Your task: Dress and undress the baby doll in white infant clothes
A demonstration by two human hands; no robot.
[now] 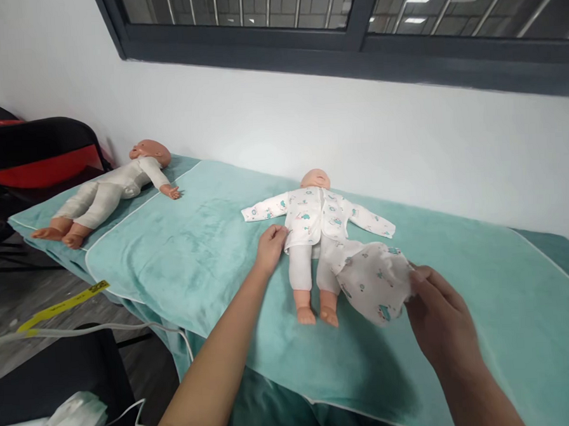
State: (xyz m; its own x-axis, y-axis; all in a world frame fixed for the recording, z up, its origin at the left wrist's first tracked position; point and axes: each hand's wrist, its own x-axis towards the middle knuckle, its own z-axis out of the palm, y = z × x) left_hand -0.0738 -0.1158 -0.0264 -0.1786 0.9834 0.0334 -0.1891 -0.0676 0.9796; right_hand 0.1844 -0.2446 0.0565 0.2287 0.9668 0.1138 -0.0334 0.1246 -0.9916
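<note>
A baby doll (303,298) lies on its back, feet toward me, dressed in a white printed baby jacket (304,219) with both sleeves spread out. White fabric covers its legs above the bare feet. My left hand (270,250) is at the jacket's left side, fingers curled together on its edge near the hem. In my right hand (441,316), a bunched white printed baby garment (371,281) is pinched between thumb and fingers. The garment hangs beside and partly over the doll's leg on the right; its full shape cannot be made out.
Teal cloth (209,236) covers the table against a white wall. A second doll (116,183) in white lies at the left end. Black chairs (37,146), a white cable (104,327) with a yellow tag (63,305), and a white package (67,424) are at left.
</note>
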